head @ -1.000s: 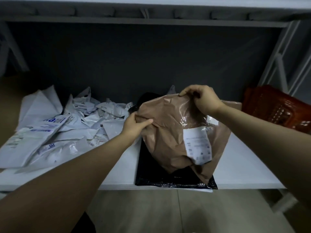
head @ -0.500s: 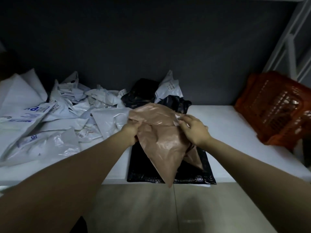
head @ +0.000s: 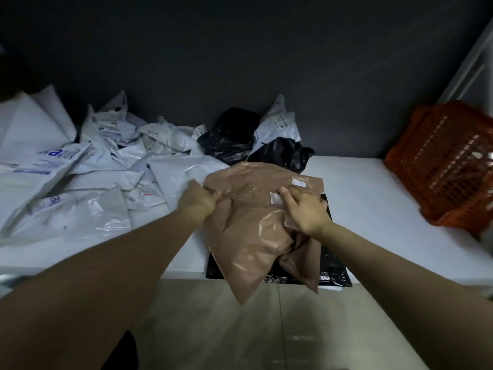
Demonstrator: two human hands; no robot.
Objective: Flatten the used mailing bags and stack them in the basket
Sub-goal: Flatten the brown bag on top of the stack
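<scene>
A crumpled brown mailing bag (head: 248, 236) lies over a flat black bag (head: 332, 273) at the white table's front edge, its lower corner hanging past the edge. My left hand (head: 198, 200) pinches the brown bag's upper left edge. My right hand (head: 304, 209) lies on the bag's right side over a white label, fingers spread and fairly straight. The orange slatted basket (head: 448, 161) stands tilted at the far right of the table, apart from both hands.
A heap of white mailing bags (head: 88, 166) covers the table's left half. Crumpled black bags (head: 240, 140) and one white bag sit at the back centre against the dark wall. Bare white table (head: 368, 209) lies between the brown bag and the basket.
The brown bag has come down from being held up in the air onto the black bag. My right hand has shifted from gripping its top edge to lying on its right side.
</scene>
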